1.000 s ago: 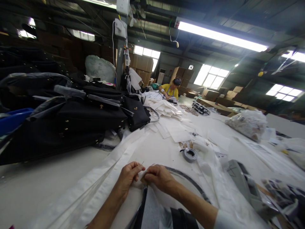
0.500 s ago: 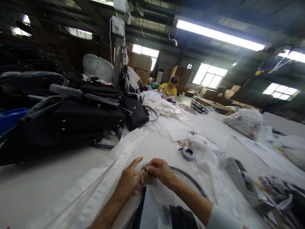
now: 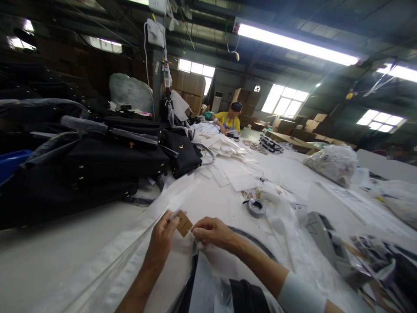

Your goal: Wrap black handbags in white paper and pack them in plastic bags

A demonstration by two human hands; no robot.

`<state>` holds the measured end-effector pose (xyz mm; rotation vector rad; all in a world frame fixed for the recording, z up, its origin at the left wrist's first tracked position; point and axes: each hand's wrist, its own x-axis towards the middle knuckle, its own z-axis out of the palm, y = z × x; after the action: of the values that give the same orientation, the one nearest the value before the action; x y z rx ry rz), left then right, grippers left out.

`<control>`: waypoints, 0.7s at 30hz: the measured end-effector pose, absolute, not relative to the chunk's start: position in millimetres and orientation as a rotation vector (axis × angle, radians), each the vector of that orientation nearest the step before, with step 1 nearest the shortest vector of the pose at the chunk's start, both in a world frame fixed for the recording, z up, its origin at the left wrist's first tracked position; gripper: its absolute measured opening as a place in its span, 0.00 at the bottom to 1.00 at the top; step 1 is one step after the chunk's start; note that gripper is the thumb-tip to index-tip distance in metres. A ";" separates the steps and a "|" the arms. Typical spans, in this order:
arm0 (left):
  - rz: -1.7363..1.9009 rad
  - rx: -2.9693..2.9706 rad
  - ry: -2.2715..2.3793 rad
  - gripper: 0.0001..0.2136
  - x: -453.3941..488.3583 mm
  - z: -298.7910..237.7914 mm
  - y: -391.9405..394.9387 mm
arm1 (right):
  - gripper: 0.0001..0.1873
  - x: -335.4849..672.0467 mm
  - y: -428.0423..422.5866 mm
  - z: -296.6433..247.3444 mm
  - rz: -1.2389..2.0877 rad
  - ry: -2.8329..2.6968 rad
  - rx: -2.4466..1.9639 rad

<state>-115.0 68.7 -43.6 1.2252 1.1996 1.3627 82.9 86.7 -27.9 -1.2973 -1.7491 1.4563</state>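
The brown tag (image 3: 184, 223) is being pinched by the left hand (image 3: 161, 234), while the right hand (image 3: 213, 231) is pressing its closed fingers on the white wrapping (image 3: 213, 261).

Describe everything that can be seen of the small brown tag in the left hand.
The tag is a small, flat, tan square, like card or thin leather, with no print that can be read. It stands tilted on one corner, above the white sheet. The left hand pinches its left edge between thumb and fingers. The right hand lies just beside it; touch cannot be told.
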 end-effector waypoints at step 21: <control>0.925 1.268 1.123 0.30 -115.5 -53.0 78.2 | 0.26 175.3 45.7 25.5 1.326 -1.670 -1.332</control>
<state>-115.5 78.2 -53.0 1.2683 1.1230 0.9248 175.3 45.7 25.5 -1.3319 -1.6701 1.3258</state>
